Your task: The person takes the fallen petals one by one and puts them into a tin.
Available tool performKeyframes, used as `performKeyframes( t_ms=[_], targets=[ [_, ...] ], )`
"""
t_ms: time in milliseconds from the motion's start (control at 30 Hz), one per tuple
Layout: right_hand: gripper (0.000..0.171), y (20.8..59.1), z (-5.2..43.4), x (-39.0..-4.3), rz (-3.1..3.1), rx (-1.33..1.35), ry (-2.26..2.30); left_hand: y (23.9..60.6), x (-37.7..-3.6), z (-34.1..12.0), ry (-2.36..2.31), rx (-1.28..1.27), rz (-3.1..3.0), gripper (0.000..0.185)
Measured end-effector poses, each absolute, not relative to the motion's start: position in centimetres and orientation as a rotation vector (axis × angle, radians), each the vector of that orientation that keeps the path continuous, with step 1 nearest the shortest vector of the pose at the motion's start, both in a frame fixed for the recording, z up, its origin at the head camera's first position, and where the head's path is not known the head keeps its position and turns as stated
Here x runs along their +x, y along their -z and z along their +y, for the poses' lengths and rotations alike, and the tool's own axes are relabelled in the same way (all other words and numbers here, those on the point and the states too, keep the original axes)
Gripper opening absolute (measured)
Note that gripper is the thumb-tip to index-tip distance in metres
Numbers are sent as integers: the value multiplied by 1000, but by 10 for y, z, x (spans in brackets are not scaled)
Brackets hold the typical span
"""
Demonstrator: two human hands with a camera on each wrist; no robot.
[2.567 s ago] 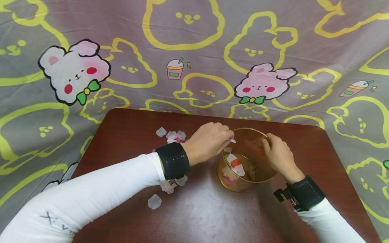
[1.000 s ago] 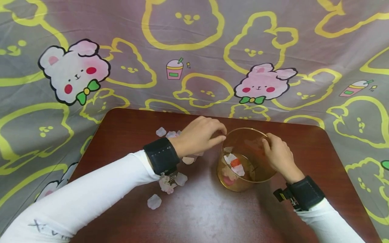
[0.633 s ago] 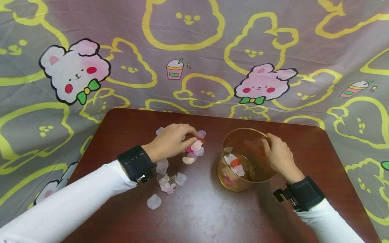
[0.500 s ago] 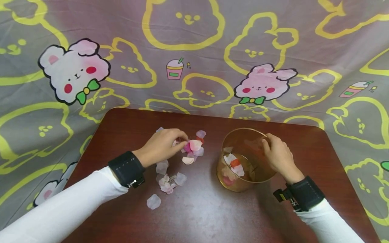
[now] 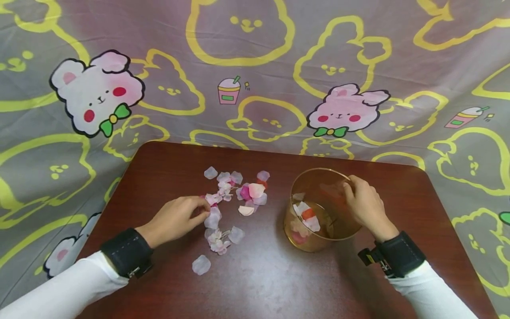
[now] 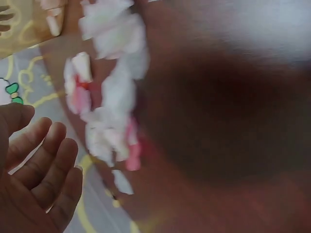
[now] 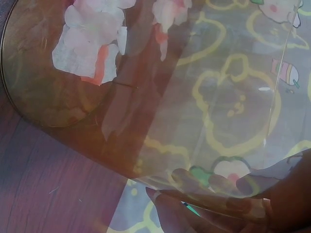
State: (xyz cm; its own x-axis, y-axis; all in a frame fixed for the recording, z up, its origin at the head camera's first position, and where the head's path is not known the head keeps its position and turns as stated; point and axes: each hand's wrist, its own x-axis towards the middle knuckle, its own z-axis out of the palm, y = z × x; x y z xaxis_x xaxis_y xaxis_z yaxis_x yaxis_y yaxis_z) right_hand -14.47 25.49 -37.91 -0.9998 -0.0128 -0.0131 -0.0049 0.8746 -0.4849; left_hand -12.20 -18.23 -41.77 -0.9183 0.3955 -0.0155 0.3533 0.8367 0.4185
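My right hand (image 5: 367,204) grips the far right wall of an amber see-through round container (image 5: 318,184), thumb inside its rim. In the right wrist view the fingers (image 7: 218,189) show through the clear wall. White, pink and orange petals (image 5: 308,214) lie at the bottom of the container. My left hand (image 5: 173,220) is at the left edge of the loose petals (image 5: 213,217), its fingers loosely bent. The left wrist view shows nothing between the left fingers (image 6: 53,165). Whether the fingertips touch a petal is unclear.
On the brown table (image 5: 255,283), more petals lie scattered: a pink and cream cluster (image 5: 256,190), a pale pink flower (image 5: 218,241) and a single white petal (image 5: 201,265) nearer the front. A patterned cloth (image 5: 255,79) hangs behind the table.
My left hand has let go of a petal at the container's rim and moved left and nearer, over the cluster to the left petals. The right hand and container have stayed put.
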Motion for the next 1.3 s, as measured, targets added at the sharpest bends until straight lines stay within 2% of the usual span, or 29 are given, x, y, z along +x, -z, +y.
performKeyframes(
  t_ms=[133,433,600,1300],
  targets=[
    [23,379,255,-144,3024,-8,782,430,-109,-191,-597,608,2874,5],
    [25,380,255,-144,3024,-8,782,453,-78,-199,-663,653,2699,27],
    [23,380,255,-145,3025,-8,780,464,-67,-199,-633,658,2658,32],
    [25,379,255,-144,3022,-15,790,468,-64,-198,-677,710,2669,24]
  ],
)
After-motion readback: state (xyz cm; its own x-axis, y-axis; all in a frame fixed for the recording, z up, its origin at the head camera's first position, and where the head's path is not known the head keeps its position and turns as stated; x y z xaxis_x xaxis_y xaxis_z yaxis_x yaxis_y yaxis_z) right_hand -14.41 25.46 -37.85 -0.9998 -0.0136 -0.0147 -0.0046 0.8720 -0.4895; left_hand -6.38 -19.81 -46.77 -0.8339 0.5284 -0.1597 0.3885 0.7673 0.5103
